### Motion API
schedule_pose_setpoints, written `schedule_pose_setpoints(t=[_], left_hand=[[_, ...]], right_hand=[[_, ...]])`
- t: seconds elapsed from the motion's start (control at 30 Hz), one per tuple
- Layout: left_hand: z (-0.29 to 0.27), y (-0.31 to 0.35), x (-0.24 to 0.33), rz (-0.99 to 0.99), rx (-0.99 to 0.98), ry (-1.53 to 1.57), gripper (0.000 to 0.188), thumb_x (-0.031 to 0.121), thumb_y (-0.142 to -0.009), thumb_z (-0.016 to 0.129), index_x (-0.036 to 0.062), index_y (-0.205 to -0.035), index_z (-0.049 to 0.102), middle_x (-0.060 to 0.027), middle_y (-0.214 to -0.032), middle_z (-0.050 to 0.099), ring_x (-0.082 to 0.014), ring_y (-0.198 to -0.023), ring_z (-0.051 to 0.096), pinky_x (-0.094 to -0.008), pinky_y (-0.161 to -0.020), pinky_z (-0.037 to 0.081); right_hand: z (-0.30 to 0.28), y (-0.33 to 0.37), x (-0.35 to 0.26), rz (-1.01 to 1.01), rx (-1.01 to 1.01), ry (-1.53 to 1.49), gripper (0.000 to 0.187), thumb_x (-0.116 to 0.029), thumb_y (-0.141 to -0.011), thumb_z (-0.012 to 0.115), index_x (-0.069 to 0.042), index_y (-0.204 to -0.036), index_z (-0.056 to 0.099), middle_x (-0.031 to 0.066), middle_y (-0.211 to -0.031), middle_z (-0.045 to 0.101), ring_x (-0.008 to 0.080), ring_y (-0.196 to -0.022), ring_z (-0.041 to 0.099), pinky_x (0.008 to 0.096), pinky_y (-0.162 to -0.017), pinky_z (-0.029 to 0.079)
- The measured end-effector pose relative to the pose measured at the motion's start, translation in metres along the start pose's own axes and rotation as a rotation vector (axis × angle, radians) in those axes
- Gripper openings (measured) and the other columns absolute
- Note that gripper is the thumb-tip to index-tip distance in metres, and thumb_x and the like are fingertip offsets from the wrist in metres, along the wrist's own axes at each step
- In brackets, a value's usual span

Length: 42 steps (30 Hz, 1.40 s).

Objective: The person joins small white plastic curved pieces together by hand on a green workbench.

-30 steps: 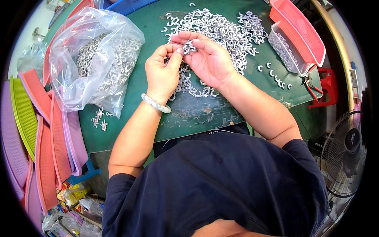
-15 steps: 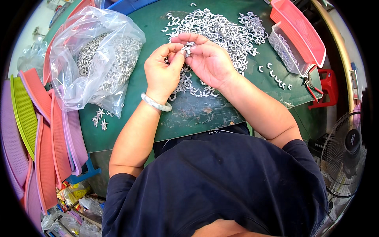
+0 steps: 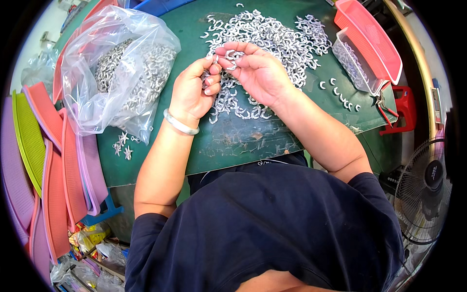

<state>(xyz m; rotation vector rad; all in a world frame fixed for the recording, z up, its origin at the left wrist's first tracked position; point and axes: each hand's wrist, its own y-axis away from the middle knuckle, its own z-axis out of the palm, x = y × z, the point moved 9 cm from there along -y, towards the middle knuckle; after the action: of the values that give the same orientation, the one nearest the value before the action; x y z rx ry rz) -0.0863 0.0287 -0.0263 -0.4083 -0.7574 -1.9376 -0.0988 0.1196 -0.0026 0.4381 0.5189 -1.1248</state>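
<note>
My left hand [image 3: 194,90] is closed, with a small silvery metal piece pinched at the thumb and forefinger and more grey pieces partly hidden under its curled fingers. Close beside it, my right hand [image 3: 260,73] holds silvery crescent pieces [image 3: 234,56] between thumb and fingers. Both hands are raised over the near edge of a big heap of crescent pieces [image 3: 262,36] on the green table [image 3: 233,141]. A pale bangle [image 3: 181,122] circles my left wrist.
Left stands a clear plastic bag [image 3: 134,73] of similar pieces, with several star-shaped pieces [image 3: 127,153] near it. Stacked coloured baskets [image 3: 53,170] lean at the table's left edge. At right are a pink basket [image 3: 372,44], a clear tub [image 3: 351,63], red-handled pliers [image 3: 386,109] and a fan [image 3: 428,180].
My left hand has drawn back a little to the left, away from my right fingers, and turned, with a small piece at its fingertips. My right hand has stayed nearly in place.
</note>
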Motion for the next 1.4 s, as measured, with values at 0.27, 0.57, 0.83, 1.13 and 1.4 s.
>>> schedule_pose_setpoints(t=[0.27, 0.57, 0.83, 1.13, 1.4], left_hand=[[0.003, 0.001, -0.008, -0.117, -0.079, 0.137, 0.012, 0.014, -0.087, 0.045, 0.0025, -0.085, 0.047, -0.0022, -0.069, 0.046, -0.0071, -0.052, 0.039, -0.0171, -0.039, 0.031], [0.000, 0.006, 0.006, 0.089, 0.044, -0.107, 0.010, 0.011, -0.082, 0.048, 0.0031, -0.088, 0.051, -0.0066, -0.077, 0.055, -0.0114, -0.061, 0.049, -0.0184, -0.047, 0.038], [0.011, 0.014, 0.023, 0.428, 0.148, -0.586, 0.016, 0.005, -0.077, 0.061, 0.0012, -0.092, 0.056, 0.0011, -0.070, 0.053, -0.0047, -0.058, 0.045, -0.0176, -0.048, 0.038], [0.046, 0.029, 0.039, 0.829, 0.168, -1.312, 0.016, 0.002, -0.075, 0.061, 0.0005, -0.091, 0.062, 0.0005, -0.074, 0.058, -0.0053, -0.062, 0.048, -0.0189, -0.060, 0.042], [0.029, 0.020, 0.040, 0.695, 0.129, -0.990, 0.006, 0.006, -0.081, 0.056, 0.0009, -0.084, 0.055, 0.0013, -0.066, 0.053, -0.0047, -0.060, 0.047, -0.0170, -0.051, 0.038]], right_hand=[[-0.004, 0.000, -0.002, -0.006, 0.076, 0.035, 0.022, 0.009, -0.079, 0.044, 0.006, -0.101, 0.048, 0.0179, -0.100, 0.053, 0.0260, -0.094, 0.054, 0.0338, -0.086, 0.045], [-0.005, -0.001, -0.005, 0.012, 0.086, 0.031, 0.018, 0.002, -0.083, 0.046, 0.003, -0.101, 0.048, 0.0171, -0.099, 0.055, 0.0250, -0.090, 0.056, 0.0325, -0.083, 0.047], [-0.005, -0.002, -0.003, 0.002, 0.074, -0.021, 0.017, 0.001, -0.083, 0.046, 0.002, -0.100, 0.049, 0.0166, -0.099, 0.055, 0.0251, -0.091, 0.056, 0.0348, -0.083, 0.046], [-0.001, 0.001, 0.011, 0.085, 0.003, 0.029, 0.024, -0.002, -0.086, 0.043, 0.004, -0.109, 0.046, 0.0141, -0.103, 0.053, 0.0230, -0.096, 0.053, 0.0346, -0.088, 0.043], [-0.005, -0.001, 0.013, 0.106, 0.026, 0.027, 0.020, -0.004, -0.087, 0.044, 0.004, -0.105, 0.047, 0.0153, -0.102, 0.053, 0.0238, -0.094, 0.054, 0.0373, -0.088, 0.044]])
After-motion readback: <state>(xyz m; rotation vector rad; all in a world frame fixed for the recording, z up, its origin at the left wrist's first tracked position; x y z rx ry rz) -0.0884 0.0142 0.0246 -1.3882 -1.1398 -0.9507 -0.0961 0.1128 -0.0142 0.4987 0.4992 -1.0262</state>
